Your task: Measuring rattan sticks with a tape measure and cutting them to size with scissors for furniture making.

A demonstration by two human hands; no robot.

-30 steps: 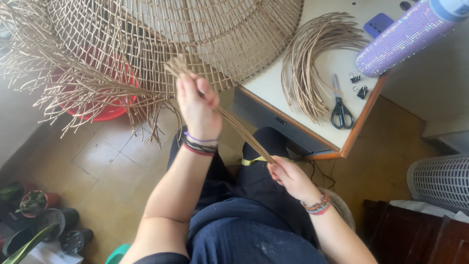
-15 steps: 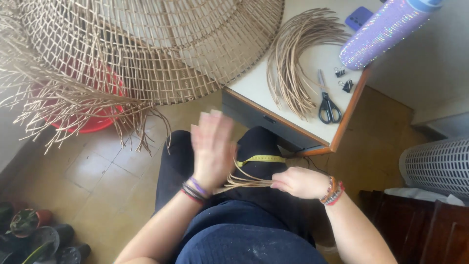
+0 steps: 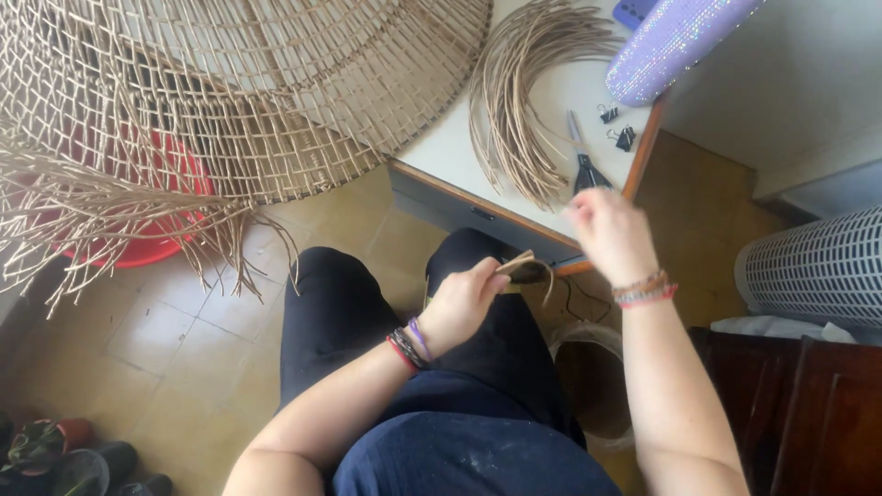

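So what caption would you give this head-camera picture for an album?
Seated under a large woven cane shade, the left hand pinches looped cane strands while the right hand lifts near the scissors.

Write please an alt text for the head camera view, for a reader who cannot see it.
A seated person's left hand pinches a short looped bundle of rattan strips over the lap, while the blurred right hand is raised near the table edge. On the table lie a bundle of rattan strands and scissors; a large woven rattan shade fills the upper left.
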